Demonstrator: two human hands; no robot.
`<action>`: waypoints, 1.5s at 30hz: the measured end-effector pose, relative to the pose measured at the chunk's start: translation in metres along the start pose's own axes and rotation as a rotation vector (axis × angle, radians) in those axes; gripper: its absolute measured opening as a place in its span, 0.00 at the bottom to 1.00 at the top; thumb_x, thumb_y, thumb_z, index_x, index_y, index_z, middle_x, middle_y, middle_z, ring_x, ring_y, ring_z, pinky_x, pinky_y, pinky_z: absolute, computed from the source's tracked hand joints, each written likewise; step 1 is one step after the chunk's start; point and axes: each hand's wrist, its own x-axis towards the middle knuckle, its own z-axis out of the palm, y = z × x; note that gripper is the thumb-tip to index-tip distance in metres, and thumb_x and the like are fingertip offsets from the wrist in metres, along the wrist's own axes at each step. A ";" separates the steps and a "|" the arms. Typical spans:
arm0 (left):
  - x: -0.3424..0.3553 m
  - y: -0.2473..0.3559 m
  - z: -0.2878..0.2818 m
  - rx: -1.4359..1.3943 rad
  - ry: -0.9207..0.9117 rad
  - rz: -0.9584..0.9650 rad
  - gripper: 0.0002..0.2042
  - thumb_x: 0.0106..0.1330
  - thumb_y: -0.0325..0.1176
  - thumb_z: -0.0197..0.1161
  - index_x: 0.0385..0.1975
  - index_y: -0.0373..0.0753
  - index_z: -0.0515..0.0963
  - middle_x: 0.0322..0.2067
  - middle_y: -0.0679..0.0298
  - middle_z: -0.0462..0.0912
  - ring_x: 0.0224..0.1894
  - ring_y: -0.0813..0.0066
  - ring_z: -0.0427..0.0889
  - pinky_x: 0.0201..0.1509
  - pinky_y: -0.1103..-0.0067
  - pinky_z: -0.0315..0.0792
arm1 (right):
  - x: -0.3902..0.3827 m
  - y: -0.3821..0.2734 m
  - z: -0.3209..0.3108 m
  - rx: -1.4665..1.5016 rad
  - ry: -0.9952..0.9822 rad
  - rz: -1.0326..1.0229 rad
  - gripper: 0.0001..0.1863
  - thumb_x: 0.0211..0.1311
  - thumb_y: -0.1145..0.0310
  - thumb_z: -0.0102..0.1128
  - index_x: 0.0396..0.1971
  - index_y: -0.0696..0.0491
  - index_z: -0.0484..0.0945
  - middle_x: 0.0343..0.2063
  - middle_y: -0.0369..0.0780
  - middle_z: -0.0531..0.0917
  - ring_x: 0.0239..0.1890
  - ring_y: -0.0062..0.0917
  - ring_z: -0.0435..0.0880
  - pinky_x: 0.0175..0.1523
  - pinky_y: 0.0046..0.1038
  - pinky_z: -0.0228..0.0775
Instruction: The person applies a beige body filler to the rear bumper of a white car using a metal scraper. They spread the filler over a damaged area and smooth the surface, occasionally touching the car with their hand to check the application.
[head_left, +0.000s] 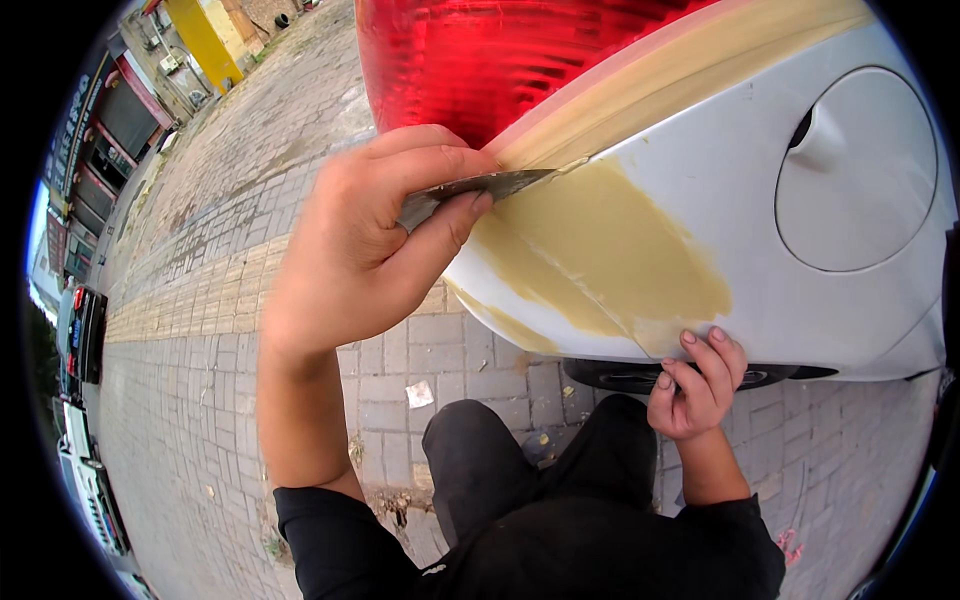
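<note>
My left hand (375,215) pinches a thin dark metal putty scraper (515,182) between thumb and fingers. The blade's far tip meets the border between the tan filler strip (680,75) and the silver car body panel (745,190). Olive-yellow body filler (630,255) is smeared in a broad patch on the panel, just right of the blade, and a thinner streak lies along the lower left edge. My right hand (700,385) is at the panel's bottom edge, below the patch. Its fingers are loosely bent and slightly apart, with nothing seen in them.
A red tail light (480,65) sits beyond the scraper, and a round fuel flap (855,170) is at right. Below the panel shows part of a black tyre (610,373). My bent knees (480,450) are over the grey brick paving (200,400). Parked cars (85,335) stand far left.
</note>
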 end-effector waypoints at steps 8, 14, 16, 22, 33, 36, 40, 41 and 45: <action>0.011 0.000 -0.014 0.023 -0.136 0.011 0.08 0.65 0.18 0.66 0.42 0.27 0.83 0.33 0.57 0.83 0.32 0.70 0.81 0.37 0.78 0.74 | -0.003 -0.002 0.005 -0.014 -0.023 -0.019 0.06 0.59 0.70 0.59 0.32 0.55 0.83 0.50 0.46 0.85 0.64 0.46 0.74 0.65 0.47 0.65; 0.012 -0.003 -0.016 -0.006 -0.157 0.002 0.07 0.66 0.19 0.66 0.42 0.27 0.82 0.33 0.57 0.83 0.32 0.74 0.81 0.38 0.78 0.76 | -0.002 -0.001 0.003 -0.005 -0.027 -0.021 0.06 0.58 0.70 0.60 0.32 0.55 0.83 0.50 0.47 0.86 0.64 0.47 0.74 0.65 0.47 0.66; 0.012 -0.001 -0.018 -0.014 -0.150 -0.022 0.06 0.67 0.21 0.68 0.42 0.28 0.82 0.34 0.59 0.84 0.33 0.76 0.82 0.38 0.79 0.77 | -0.001 -0.002 0.003 0.002 -0.023 -0.011 0.06 0.58 0.69 0.61 0.31 0.54 0.83 0.50 0.45 0.86 0.64 0.45 0.74 0.64 0.46 0.66; 0.017 0.015 -0.024 -0.060 -0.197 -0.310 0.08 0.70 0.25 0.69 0.45 0.30 0.82 0.36 0.64 0.86 0.37 0.82 0.82 0.40 0.81 0.79 | 0.001 -0.007 0.004 -0.005 -0.016 0.027 0.05 0.56 0.68 0.63 0.28 0.53 0.84 0.48 0.44 0.88 0.63 0.43 0.75 0.62 0.43 0.67; -0.012 0.015 0.004 -0.202 -0.022 -0.279 0.08 0.71 0.26 0.67 0.45 0.28 0.82 0.33 0.67 0.87 0.35 0.86 0.81 0.39 0.82 0.78 | 0.004 -0.010 -0.006 0.054 -0.058 0.048 0.06 0.54 0.69 0.63 0.29 0.55 0.85 0.48 0.45 0.88 0.62 0.44 0.76 0.64 0.43 0.66; -0.023 0.014 0.022 -0.335 0.077 -0.355 0.08 0.71 0.26 0.67 0.45 0.28 0.82 0.33 0.67 0.87 0.35 0.86 0.80 0.40 0.83 0.77 | 0.007 -0.012 -0.007 0.068 -0.060 0.058 0.06 0.54 0.70 0.63 0.29 0.55 0.85 0.48 0.45 0.88 0.62 0.44 0.77 0.64 0.43 0.66; -0.031 0.015 0.039 -0.388 0.129 -0.245 0.08 0.71 0.26 0.68 0.44 0.29 0.83 0.33 0.66 0.85 0.34 0.84 0.80 0.37 0.82 0.75 | 0.009 -0.013 -0.008 0.089 -0.056 0.079 0.07 0.51 0.71 0.64 0.29 0.55 0.85 0.48 0.45 0.87 0.62 0.45 0.77 0.65 0.42 0.66; -0.033 0.016 0.039 -0.402 0.094 -0.151 0.07 0.70 0.26 0.68 0.43 0.29 0.83 0.33 0.65 0.84 0.32 0.83 0.79 0.35 0.82 0.73 | 0.009 -0.014 -0.009 0.095 -0.061 0.088 0.07 0.51 0.71 0.64 0.29 0.55 0.85 0.48 0.45 0.87 0.62 0.45 0.77 0.65 0.42 0.66; -0.040 0.019 0.040 -0.396 0.077 -0.174 0.07 0.70 0.25 0.67 0.42 0.28 0.83 0.33 0.65 0.84 0.31 0.83 0.78 0.34 0.83 0.71 | 0.007 -0.014 -0.012 0.109 -0.075 0.099 0.08 0.48 0.72 0.64 0.30 0.56 0.86 0.48 0.45 0.87 0.61 0.45 0.77 0.65 0.42 0.65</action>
